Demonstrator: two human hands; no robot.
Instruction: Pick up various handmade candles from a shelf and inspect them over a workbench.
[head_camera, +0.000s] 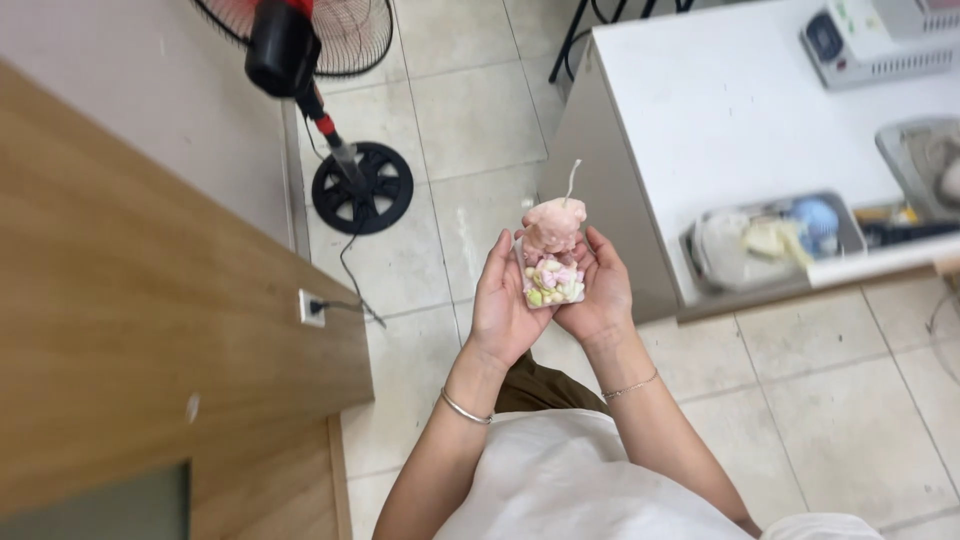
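Cupping a pink candle (552, 258) in both hands.

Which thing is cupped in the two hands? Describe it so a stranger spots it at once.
Over the tiled floor, left of the white counter, both hands cup a small candle. Unlike anything nearby, it has a pink moulded figure on top, a white wick, and pastel bits in its clear base.

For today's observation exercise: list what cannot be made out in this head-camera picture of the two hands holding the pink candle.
- Candle base: hidden by the left hand and right hand cupping it.
- Tray contents on the white counter: too blurred to identify.
- Fan head: cut off by the top edge.
- Grey device: cut off at the top edge.
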